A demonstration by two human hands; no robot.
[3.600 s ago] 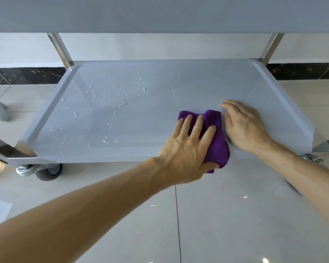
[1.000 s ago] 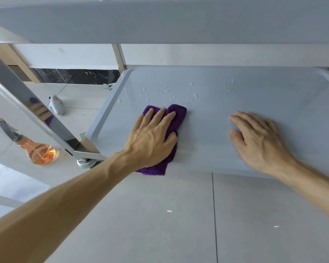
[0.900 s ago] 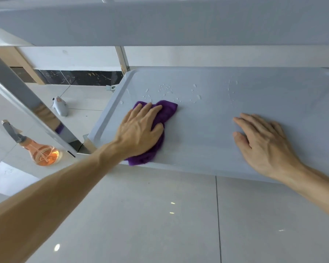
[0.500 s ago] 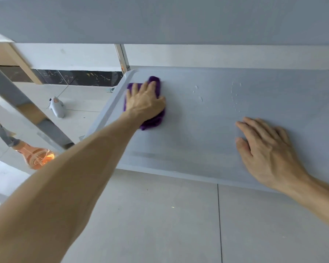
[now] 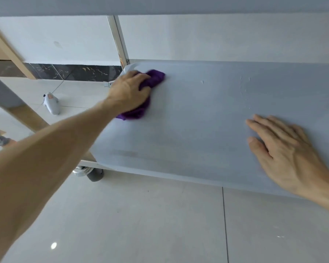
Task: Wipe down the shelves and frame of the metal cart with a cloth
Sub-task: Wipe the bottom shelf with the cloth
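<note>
The lower shelf of the metal cart is a grey tray with raised edges, seen from above under the upper shelf. My left hand presses a purple cloth onto the shelf's far left corner, next to the rear left post. My right hand lies flat on the shelf at the right, fingers spread, holding nothing. A few water drops sit on the far middle of the shelf.
A caster wheel shows under the shelf's near left corner. A slanted metal post crosses the left side. A small white object lies on the tiled floor at left. A white wall with dark skirting runs behind.
My left hand has slid the cloth from the shelf's near left up to the far left corner, clearing most drops there. My right hand has stayed flat in place.
</note>
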